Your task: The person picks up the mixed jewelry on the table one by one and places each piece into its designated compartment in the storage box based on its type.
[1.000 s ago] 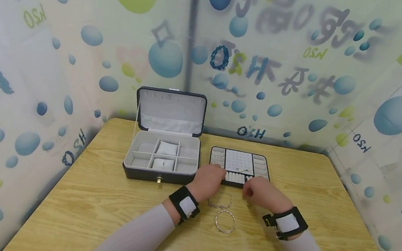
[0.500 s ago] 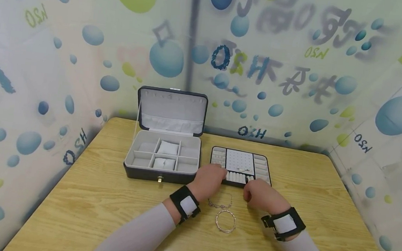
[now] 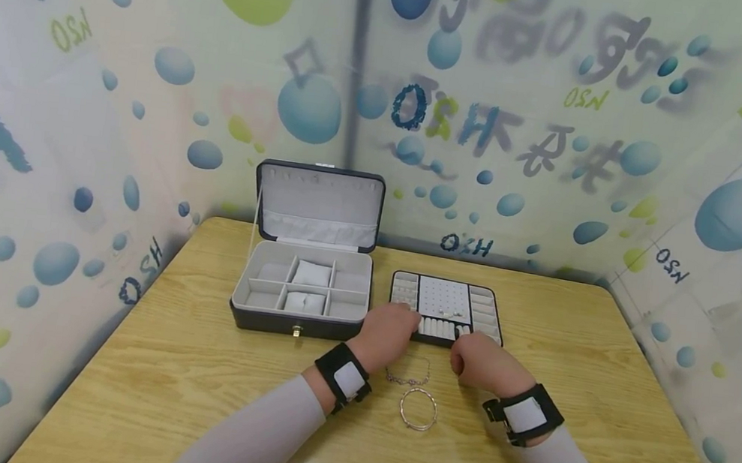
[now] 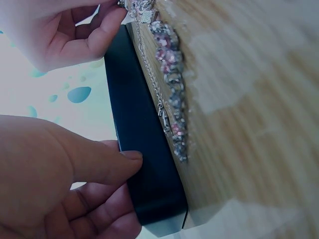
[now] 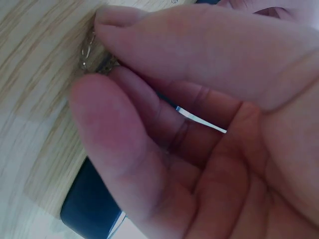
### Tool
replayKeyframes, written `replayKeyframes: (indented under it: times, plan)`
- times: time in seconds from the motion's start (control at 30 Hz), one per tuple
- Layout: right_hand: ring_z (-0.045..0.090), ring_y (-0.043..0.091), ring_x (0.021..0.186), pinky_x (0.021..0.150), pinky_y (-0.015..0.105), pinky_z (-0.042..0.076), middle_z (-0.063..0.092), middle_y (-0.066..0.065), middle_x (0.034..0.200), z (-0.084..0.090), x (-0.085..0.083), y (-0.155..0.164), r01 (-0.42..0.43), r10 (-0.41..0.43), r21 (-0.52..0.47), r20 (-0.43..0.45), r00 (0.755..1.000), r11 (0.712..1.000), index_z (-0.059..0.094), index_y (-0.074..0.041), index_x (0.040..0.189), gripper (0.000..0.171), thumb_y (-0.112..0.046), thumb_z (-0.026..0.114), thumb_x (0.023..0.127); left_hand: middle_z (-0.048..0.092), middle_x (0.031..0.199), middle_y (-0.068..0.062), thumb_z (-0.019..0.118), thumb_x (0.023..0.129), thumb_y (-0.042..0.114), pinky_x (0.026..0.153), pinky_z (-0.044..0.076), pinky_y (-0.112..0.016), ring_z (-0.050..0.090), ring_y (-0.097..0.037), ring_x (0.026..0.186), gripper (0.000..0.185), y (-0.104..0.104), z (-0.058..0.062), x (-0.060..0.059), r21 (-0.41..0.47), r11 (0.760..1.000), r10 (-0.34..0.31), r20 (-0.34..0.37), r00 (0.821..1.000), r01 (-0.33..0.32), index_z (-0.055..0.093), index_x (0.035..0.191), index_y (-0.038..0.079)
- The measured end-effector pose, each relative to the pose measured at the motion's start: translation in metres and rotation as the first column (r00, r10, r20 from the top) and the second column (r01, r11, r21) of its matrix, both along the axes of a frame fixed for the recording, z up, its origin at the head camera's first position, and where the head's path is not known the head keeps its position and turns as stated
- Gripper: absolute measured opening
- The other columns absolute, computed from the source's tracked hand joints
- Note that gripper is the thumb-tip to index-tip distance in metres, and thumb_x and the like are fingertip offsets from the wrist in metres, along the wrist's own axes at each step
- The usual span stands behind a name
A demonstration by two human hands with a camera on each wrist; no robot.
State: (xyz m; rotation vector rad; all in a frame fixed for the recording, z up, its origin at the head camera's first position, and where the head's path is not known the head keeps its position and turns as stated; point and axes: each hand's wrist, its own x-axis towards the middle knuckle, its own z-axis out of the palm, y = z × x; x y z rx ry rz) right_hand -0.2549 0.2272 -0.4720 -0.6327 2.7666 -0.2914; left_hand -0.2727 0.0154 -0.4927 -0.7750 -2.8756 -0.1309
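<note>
1. The left hand [image 3: 390, 331] rests its curled fingers on the front edge of the flat black insert tray with white slots [image 3: 489, 305], thumb against the tray's side.
2. The right hand [image 3: 481, 361], just in front of the tray, pinches one end of the beaded silver chain bracelet [image 4: 169, 94] between thumb and forefinger.
3. The bracelet lies on the wooden table [image 3: 153, 367] along the tray's front edge (a plain silver bangle [image 3: 418, 408] sits nearer the person).
4. An open black jewellery box with grey lining [image 3: 302, 292] stands left of the tray.

- Jewellery box [image 3: 299, 296]: black outside, pale grey lining.
- Tray [image 3: 446, 307]: black rim, white and grey compartments.
- Chain bracelet [image 4: 169, 89]: silver links with pink stones.
- Bangle [image 3: 418, 408]: silver.
- Table [image 3: 159, 375]: light yellow wood grain.
- Walls [image 3: 121, 84]: white, with blue and green bubbles.
- Sleeves [image 3: 254, 438]: pale grey.
- Wrist straps [image 3: 341, 376]: black with white patches.
</note>
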Motion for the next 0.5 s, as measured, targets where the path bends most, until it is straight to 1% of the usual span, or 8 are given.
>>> replayKeyframes:
  times: [0.27,0.43,0.5]
  plan:
    - [0.047,0.014,0.062,0.058,0.029,0.037,0.050,-0.006,0.064,0.0004,0.0047,-0.0037,0.028,-0.028,0.021,-0.004,1.000,0.999,0.062,-0.019,0.063,0.034,0.010,0.074,0.079,0.071,0.085,0.002,0.066,0.102,0.013,0.058,0.051,-0.028,0.066,-0.012,0.078,0.017,0.0008,0.0034,0.0012,-0.007,1.000,0.003,0.010,1.000,-0.002,0.079,0.094,0.022]
    - [0.042,0.013,0.061,0.058,0.028,0.034,0.045,-0.007,0.062,0.0037,0.0082,-0.0053,-0.011,0.012,0.029,-0.064,0.998,1.000,0.059,-0.018,0.061,0.036,0.010,0.071,0.080,0.072,0.086,0.002,0.066,0.101,0.013,0.059,0.052,-0.029,0.067,-0.013,0.079,0.017,0.0000,0.0048,0.0027,0.005,1.000,0.000,-0.007,1.000,0.000,0.078,0.093,0.022]
    - [0.040,0.013,0.060,0.058,0.027,0.032,0.043,-0.007,0.062,0.0045,0.0090,-0.0059,-0.025,0.027,0.025,-0.074,0.997,0.999,0.057,-0.018,0.060,0.037,0.010,0.070,0.080,0.073,0.086,0.002,0.067,0.101,0.013,0.059,0.053,-0.029,0.068,-0.013,0.079,0.017,-0.0005,0.0047,0.0030,0.005,1.000,-0.004,-0.018,1.000,0.004,0.078,0.092,0.022]
